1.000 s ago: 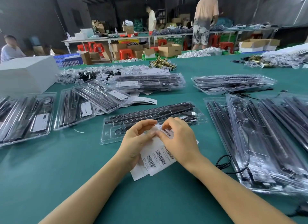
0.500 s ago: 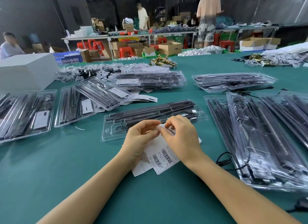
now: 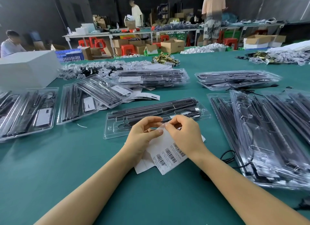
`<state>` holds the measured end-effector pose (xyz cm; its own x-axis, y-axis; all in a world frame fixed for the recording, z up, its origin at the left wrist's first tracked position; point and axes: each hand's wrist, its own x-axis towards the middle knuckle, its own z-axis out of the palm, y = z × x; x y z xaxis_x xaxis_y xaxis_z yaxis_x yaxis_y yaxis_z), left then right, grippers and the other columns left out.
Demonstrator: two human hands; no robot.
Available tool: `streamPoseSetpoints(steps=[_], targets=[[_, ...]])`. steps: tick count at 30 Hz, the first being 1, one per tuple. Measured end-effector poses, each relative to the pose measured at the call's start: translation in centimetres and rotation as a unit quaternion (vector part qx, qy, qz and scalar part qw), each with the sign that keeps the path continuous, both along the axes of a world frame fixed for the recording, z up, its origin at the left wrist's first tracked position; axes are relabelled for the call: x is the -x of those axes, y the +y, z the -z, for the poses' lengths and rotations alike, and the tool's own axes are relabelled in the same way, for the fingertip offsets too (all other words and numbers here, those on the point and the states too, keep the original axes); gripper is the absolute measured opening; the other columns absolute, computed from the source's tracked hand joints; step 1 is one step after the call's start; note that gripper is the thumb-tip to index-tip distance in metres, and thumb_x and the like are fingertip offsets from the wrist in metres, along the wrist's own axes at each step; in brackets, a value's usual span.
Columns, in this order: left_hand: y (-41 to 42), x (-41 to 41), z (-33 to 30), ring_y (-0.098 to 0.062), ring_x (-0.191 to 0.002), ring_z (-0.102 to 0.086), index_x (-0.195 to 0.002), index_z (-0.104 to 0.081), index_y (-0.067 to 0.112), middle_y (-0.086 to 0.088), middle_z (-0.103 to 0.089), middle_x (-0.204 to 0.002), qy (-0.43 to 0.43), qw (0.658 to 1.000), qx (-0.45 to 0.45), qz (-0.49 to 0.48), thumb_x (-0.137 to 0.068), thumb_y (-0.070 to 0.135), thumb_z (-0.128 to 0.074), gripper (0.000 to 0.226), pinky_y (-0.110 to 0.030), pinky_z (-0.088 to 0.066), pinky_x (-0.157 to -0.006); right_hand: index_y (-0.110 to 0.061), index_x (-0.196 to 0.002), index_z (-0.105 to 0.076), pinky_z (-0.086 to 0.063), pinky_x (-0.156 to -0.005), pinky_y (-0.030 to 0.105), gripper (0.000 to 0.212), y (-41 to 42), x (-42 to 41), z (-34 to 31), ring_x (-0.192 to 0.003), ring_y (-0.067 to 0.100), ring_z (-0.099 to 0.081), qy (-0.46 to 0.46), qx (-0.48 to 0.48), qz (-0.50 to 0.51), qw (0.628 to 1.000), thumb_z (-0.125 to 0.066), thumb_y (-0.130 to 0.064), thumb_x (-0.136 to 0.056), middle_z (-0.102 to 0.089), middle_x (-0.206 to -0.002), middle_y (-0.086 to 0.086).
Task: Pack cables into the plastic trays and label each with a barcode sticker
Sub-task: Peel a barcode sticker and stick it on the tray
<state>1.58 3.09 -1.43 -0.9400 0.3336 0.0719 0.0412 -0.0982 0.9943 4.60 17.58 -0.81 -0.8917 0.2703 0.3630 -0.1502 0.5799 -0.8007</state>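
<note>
left hand (image 3: 142, 137) and right hand (image 3: 182, 134) both pinching sticker sheet (image 3: 169, 153) at top edge | tray (image 3: 205, 115) just beyond grip, long axis running left-right | right hand nearer unlabelled end, likely peel-and-stick next

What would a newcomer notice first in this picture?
First, the two hands in the centre: the left hand and the right hand pinch a sheet of barcode stickers over the green table. Just beyond them lies an open plastic tray holding black cables, with stacks of clear trays at the right.
</note>
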Motion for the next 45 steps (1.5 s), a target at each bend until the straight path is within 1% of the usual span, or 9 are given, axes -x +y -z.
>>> streamPoseSetpoints(steps=[5,14,17,25,28,34,38,42,45], targets=[[0.1,0.0,0.0,-0.017,-0.089,-0.065,-0.104,-0.069,0.015,0.002,-0.072,-0.099,-0.021,1.000,-0.010,-0.002,-0.081,-0.004,-0.069,0.030,-0.033,-0.054,-0.082,-0.018,-0.072,-0.064,-0.039,-0.053,0.008,0.015,0.5,0.3,-0.2,-0.063,0.003,-0.056,-0.044,0.058,0.017,0.997,-0.064,-0.022,-0.087,-0.064,-0.068,-0.008],[0.3,-0.2,-0.1,-0.014,-0.086,-0.066,-0.106,-0.069,0.014,0.002,-0.072,-0.095,-0.013,1.000,0.008,-0.005,-0.082,-0.004,-0.068,0.030,-0.024,-0.053,-0.072,-0.016,-0.076,-0.055,-0.037,-0.061,0.007,0.014,0.5,0.1,-0.2,-0.070,0.004,-0.049,0.000,-0.051,0.011,0.999,-0.057,-0.016,-0.090,-0.056,-0.081,-0.004],[0.3,-0.3,-0.1,-0.022,-0.085,-0.065,-0.105,-0.068,0.021,-0.006,-0.069,-0.098,-0.016,0.999,0.027,-0.010,-0.085,-0.004,-0.063,0.033,-0.037,-0.056,-0.077,-0.017,-0.073,-0.052,-0.037,-0.056,0.012,0.016,1.1,0.2,-0.7,-0.070,0.009,-0.052,-0.013,-0.023,0.028,0.999,-0.054,-0.018,-0.089,-0.056,-0.080,-0.003],[0.5,-0.5,-0.1,-0.019,-0.079,-0.062,-0.090,-0.071,0.020,-0.002,-0.068,-0.086,0.008,0.994,0.109,-0.024,-0.088,0.001,-0.061,0.021,-0.036,-0.053,-0.077,-0.009,-0.080,-0.055,-0.038,-0.045,0.022,0.012,3.1,0.5,-2.7,-0.044,0.008,-0.047,-0.088,0.274,0.070,0.955,-0.047,-0.014,-0.088,-0.069,-0.063,-0.002],[0.6,-0.5,-0.1,-0.014,-0.075,-0.057,-0.084,-0.072,0.021,0.004,-0.065,-0.077,0.044,0.984,0.171,-0.033,-0.088,0.005,-0.061,0.020,-0.031,-0.048,-0.074,-0.007,-0.075,-0.043,-0.026,-0.037,0.019,0.010,3.8,0.5,-3.4,-0.035,0.008,-0.029,-0.092,0.387,0.023,0.917,-0.043,-0.005,-0.085,-0.075,-0.082,0.002],[0.9,-0.9,0.2,-0.003,-0.094,-0.051,-0.083,-0.070,0.028,0.015,-0.051,-0.105,0.195,0.944,0.263,-0.040,-0.088,0.006,-0.059,0.025,-0.012,-0.039,-0.083,-0.009,-0.067,-0.038,-0.023,-0.034,0.018,0.018,4.0,0.4,-3.6,-0.033,0.008,-0.026,-0.113,0.481,-0.031,0.869,-0.042,-0.002,-0.083,-0.075,-0.086,0.008],[0.6,-0.9,0.7,-0.014,-0.112,-0.044,-0.102,-0.073,0.027,0.012,-0.055,-0.122,0.355,0.846,0.397,-0.023,-0.092,0.012,-0.059,0.023,-0.031,-0.032,-0.099,0.000,-0.073,-0.058,-0.029,-0.035,0.019,0.016,4.0,0.4,-3.6,-0.038,0.008,-0.035,-0.114,0.507,-0.025,0.854,-0.048,-0.004,-0.084,-0.069,-0.069,0.006],[0.9,-1.3,0.4,-0.013,-0.127,-0.043,-0.127,-0.060,0.036,0.019,-0.056,-0.131,0.383,0.807,0.450,0.027,-0.098,0.035,-0.049,0.031,-0.037,-0.027,-0.107,-0.007,-0.054,-0.070,-0.032,-0.035,0.018,0.036,4.3,0.3,-3.7,-0.039,0.007,-0.041,-0.118,0.535,-0.029,0.836,-0.056,-0.008,-0.086,-0.063,-0.061,0.005],[1.0,-1.5,0.6,-0.011,-0.143,-0.019,-0.141,-0.032,0.053,0.024,-0.037,-0.147,0.360,0.769,0.520,0.091,-0.092,0.066,-0.024,0.051,-0.033,-0.011,-0.113,-0.005,-0.073,-0.065,-0.032,-0.036,0.018,0.015,4.3,0.4,-3.8,-0.041,0.008,-0.044,-0.108,0.513,-0.015,0.851,-0.061,-0.008,-0.086,-0.063,-0.056,0.001]])
